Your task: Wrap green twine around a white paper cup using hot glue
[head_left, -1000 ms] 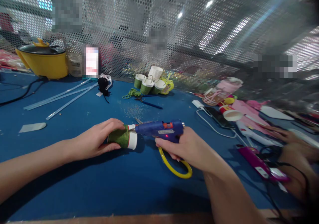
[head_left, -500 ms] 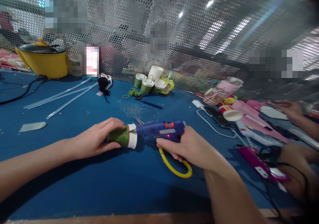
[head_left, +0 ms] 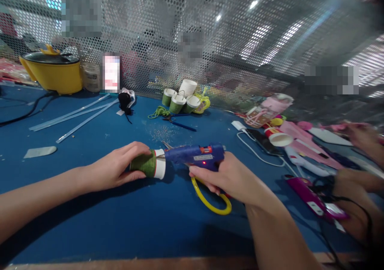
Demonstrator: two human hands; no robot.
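My left hand [head_left: 127, 164] is wrapped round a paper cup [head_left: 161, 164] lying on its side, its wall wound with green yarn [head_left: 143, 164] and its white end pointing right. In my right hand [head_left: 229, 176] is a blue hot glue gun [head_left: 195, 156] with a red light lit on its side. The gun's nozzle meets the cup near the border of yarn and white rim; any glue there is too small to make out. Under the gun lie scissors with a yellow handle [head_left: 211, 204], partly hidden by my right hand, their blade tips poking out behind the nozzle.
Several cups [head_left: 178, 102], green yarn and blue-handled pliers [head_left: 183, 125] lie behind my hands. Glue sticks [head_left: 81, 122], a yellow electric pot [head_left: 54, 76] and a jar [head_left: 91, 77] stand left. A phone [head_left: 264, 141], a magenta device [head_left: 304, 194] and a co-worker's hands [head_left: 364, 140] are right.
The glue gun and my hands have barely shifted; the nozzle stays at the cup's edge. At the right, the co-worker's far hand has moved slightly.
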